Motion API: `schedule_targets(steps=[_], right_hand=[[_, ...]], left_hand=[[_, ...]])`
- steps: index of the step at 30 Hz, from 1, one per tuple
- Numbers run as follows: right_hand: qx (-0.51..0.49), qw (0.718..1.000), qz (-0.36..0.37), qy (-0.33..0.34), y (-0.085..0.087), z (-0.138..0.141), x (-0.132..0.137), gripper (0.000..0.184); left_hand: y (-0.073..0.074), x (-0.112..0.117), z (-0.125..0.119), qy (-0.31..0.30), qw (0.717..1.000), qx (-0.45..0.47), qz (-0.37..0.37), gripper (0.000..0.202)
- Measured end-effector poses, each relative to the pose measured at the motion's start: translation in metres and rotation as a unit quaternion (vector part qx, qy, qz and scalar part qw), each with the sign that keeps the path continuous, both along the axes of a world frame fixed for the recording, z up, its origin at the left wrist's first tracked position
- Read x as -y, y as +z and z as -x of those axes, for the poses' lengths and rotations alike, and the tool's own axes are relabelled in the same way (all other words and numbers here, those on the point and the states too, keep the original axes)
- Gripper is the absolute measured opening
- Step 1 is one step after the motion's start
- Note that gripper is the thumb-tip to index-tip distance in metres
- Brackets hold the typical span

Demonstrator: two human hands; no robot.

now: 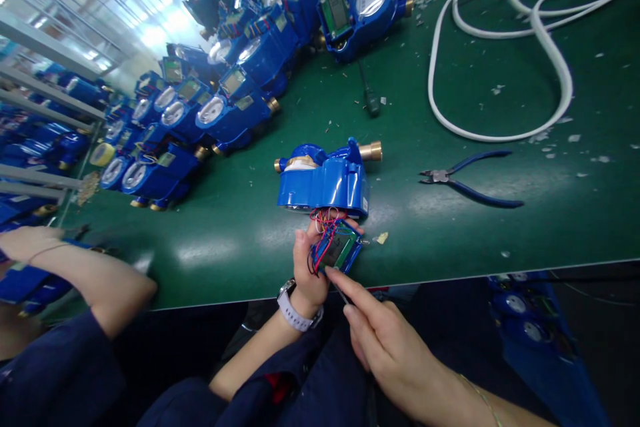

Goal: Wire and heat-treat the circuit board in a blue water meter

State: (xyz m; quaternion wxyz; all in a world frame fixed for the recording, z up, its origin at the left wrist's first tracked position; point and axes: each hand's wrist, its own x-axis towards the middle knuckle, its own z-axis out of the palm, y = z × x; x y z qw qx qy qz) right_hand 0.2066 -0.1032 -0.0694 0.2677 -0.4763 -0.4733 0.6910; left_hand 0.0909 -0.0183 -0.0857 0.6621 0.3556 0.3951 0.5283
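Right hand [385, 340] pinched a thin tool, apparently working the wired board [336, 248] that left-hand [309, 267] fingers gripped at the table [450, 107] edge, just before the blue meter [324, 180]; next likely needed a steady tip.

The green counter [280, 227] holds one blue meter [325, 180], many more meters [210, 107], blue pliers [465, 180] and a white cable [545, 47].
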Motion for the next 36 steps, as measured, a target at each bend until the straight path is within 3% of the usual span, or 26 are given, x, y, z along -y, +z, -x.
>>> schedule_targets(steps=[5, 10, 16, 19, 24, 29, 33, 36], right_hand=[[-0.086, 0.994, 0.062, -0.029, 0.009, 0.002, -0.003, 0.056], [-0.166, 0.974, 0.155, -0.017, 0.012, 0.000, -0.007, 0.059], [-0.182, 0.975, 0.130, -0.009, 0.015, -0.011, -0.011, 0.047], [-0.208, 0.971, 0.116, -0.007, 0.013, -0.019, -0.010, 0.042], [-0.169, 0.977, 0.117, 0.060, 0.006, -0.031, -0.002, 0.051], [-0.057, 0.990, 0.034, 0.126, 0.014, -0.045, -0.011, 0.047], [-0.078, 0.977, 0.125, 0.152, 0.024, -0.053, -0.034, 0.048], [-0.104, 0.967, 0.177, 0.153, 0.025, -0.052, -0.045, 0.048]], left_hand=[[-0.001, -0.002, 0.004, -0.024, 1.000, -0.009, -0.001, 0.057], [-0.002, -0.006, 0.013, -0.066, 0.998, -0.003, 0.015, 0.057], [0.003, -0.014, 0.020, -0.160, 0.987, -0.002, 0.014, 0.050], [0.004, -0.016, 0.019, -0.167, 0.986, -0.012, 0.000, 0.054], [0.003, -0.015, 0.019, -0.177, 0.984, -0.002, -0.021, 0.059], [0.003, -0.014, 0.020, -0.178, 0.984, 0.000, -0.010, 0.068], [0.002, -0.015, 0.020, -0.190, 0.982, -0.009, 0.008, 0.071], [0.003, -0.015, 0.017, -0.162, 0.987, 0.003, 0.004, 0.063]])
